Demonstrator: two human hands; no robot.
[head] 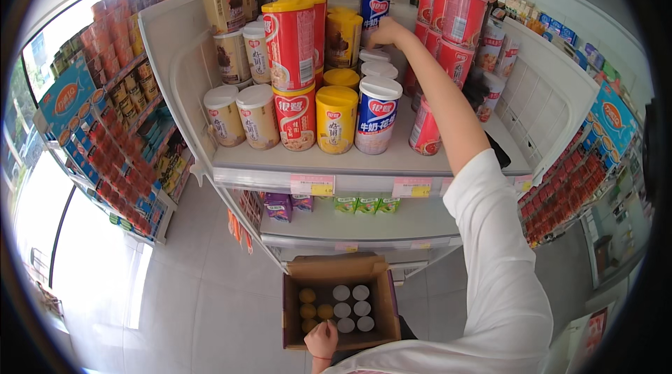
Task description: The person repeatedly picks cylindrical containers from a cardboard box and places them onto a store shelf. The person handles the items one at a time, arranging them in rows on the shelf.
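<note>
My right hand (387, 34) reaches over the top shelf, its fingers on the lower part of a blue can (374, 6) with a white lid, above a row of white-lidded cans. In front stands a blue and white can (378, 115), beside a yellow can (336, 119) and stacked red cans with yellow lids (295, 118). My left hand (321, 340) is curled at the near side of an open cardboard box (392, 300); whether it holds anything cannot be told. Inside the box are several cans with yellow lids (307, 295) and several with white lids (361, 292).
Cream cans (257, 118) stand left on the shelf, pink-red cans (425, 130) right. The shelf's front edge (262, 179) carries price tags. Small purple cartons (278, 207) and green cartons (366, 205) sit on the shelf below. White side panels flank the top shelf.
</note>
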